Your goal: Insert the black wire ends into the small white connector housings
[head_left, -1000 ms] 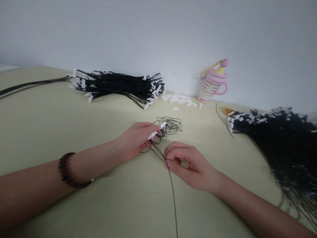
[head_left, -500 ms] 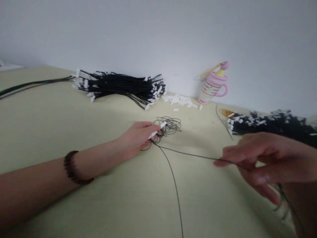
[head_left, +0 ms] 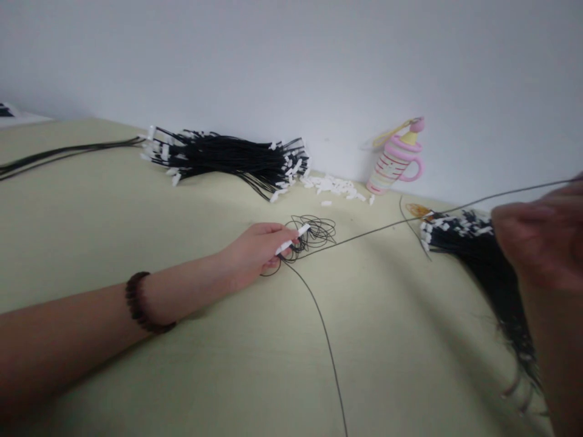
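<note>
My left hand (head_left: pixel 257 246) is closed at the middle of the table, pinching small white plastic pieces (head_left: pixel 284 246) with black cord coming from them. Just beyond my fingertips lies a loose tangle of thin black cord (head_left: pixel 325 229). One strand of black cord (head_left: pixel 380 229) runs taut and rising from there to my right hand (head_left: pixel 542 237), which is closed, blurred and partly cut off by the right edge. A second black strand (head_left: pixel 324 331) curves from my left hand down past the bottom edge.
Against the wall lies a bundle of black cords (head_left: pixel 228 155) with white ends. A second dark bundle (head_left: pixel 478 249) is partly behind my right arm. Loose white pieces (head_left: pixel 334 186) and a pink cup-shaped item (head_left: pixel 392 162) stand near the wall. An orange coil (head_left: pixel 416 210) lies at right.
My right hand has moved up and to the right, drawing the strand from low across the table to a rising line. The left hand stays on the white pieces.
</note>
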{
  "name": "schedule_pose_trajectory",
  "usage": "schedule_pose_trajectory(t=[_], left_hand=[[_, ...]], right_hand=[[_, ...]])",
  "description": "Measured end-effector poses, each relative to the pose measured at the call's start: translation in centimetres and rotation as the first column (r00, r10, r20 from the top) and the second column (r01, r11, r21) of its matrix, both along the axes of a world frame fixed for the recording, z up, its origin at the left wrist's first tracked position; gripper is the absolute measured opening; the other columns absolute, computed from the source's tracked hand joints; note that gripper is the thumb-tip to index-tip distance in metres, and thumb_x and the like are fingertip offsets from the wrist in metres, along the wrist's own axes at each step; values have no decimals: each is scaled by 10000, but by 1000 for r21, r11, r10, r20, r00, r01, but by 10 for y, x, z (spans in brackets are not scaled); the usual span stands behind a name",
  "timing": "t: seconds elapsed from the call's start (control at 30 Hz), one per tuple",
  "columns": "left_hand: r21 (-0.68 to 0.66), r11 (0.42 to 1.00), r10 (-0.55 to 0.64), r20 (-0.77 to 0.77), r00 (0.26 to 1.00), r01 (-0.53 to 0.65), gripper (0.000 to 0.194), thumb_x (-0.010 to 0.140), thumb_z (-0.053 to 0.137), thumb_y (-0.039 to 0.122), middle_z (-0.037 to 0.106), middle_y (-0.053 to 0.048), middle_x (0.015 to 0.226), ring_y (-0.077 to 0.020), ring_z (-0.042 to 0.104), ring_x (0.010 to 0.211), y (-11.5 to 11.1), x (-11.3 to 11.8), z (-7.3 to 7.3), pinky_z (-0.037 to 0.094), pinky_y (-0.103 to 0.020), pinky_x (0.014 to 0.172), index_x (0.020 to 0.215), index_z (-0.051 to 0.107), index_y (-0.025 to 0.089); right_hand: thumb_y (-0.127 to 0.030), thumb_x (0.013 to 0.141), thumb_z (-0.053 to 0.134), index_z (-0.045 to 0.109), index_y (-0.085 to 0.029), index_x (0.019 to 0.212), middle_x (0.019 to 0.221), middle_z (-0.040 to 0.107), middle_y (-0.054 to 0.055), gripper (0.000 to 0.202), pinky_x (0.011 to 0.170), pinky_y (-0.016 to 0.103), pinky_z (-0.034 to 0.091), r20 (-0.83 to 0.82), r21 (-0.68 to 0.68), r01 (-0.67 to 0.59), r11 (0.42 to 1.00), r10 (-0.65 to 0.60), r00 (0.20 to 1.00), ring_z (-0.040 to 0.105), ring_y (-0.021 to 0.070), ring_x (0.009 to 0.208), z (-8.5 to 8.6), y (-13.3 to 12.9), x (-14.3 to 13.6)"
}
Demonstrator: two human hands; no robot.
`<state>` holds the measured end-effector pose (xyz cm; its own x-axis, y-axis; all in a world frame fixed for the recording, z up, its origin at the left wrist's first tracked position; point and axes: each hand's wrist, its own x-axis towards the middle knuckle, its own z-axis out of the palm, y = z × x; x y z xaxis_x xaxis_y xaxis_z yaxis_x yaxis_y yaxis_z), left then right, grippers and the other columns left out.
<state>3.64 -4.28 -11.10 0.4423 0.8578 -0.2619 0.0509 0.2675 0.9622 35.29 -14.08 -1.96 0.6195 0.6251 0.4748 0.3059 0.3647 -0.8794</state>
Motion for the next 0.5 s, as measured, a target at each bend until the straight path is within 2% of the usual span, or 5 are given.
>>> schedule_pose_trajectory(t=[0.03, 0.1, 0.2, 0.37, 0.5], left_hand=[[0, 1000, -3, 2, 1000, 3, 221, 696, 589, 388, 408, 38, 564, -44, 285, 411, 0, 0, 0, 139, -177, 377, 708, 589, 168], [0, 1000, -13, 5, 1000, 13, 221, 693, 588, 392, 406, 37, 564, -47, 287, 415, 0, 0, 0, 139, -175, 376, 705, 592, 171], [6, 999, -45, -14, 999, 45, 230, 694, 585, 397, 400, 39, 560, -48, 286, 420, -1, 0, 0, 137, -172, 377, 705, 594, 168], [48, 996, -70, -54, 996, 73, 230, 707, 563, 390, 387, 52, 528, -48, 275, 413, -4, 1, 1, 124, -179, 375, 704, 588, 162], [83, 993, -79, -66, 995, 84, 204, 704, 561, 352, 375, 57, 509, -50, 284, 411, -7, 2, 1, 138, -182, 374, 637, 561, 159]], right_hand=[[-319, 867, 298, 677, -334, 663, 1213, 420, -268, 431, 592, 292, 340, -69, 37, -85, 996, 87, 994, 122, 110, 1276, 1, 2, -6], [-292, 840, 434, 665, -373, 668, 1201, 459, -247, 299, 599, 290, 367, -205, 79, -241, 967, 253, 946, 309, 104, 1241, 2, 10, -19], [-260, 825, 482, 658, -307, 632, 947, 670, -83, 265, 548, 272, 386, -276, 1, -341, 940, 328, 904, 606, 74, 759, -9, 26, -41], [-269, 723, 623, 677, -188, 764, 608, 580, -4, 106, 462, 220, 360, 151, -278, -406, 871, 457, 877, 469, 74, 495, -59, 40, -95], [-307, 748, 584, 639, -140, 708, 511, 484, -22, 180, 423, 197, 299, 149, -431, -500, 751, 606, 782, 395, 70, 461, -93, 38, -144]])
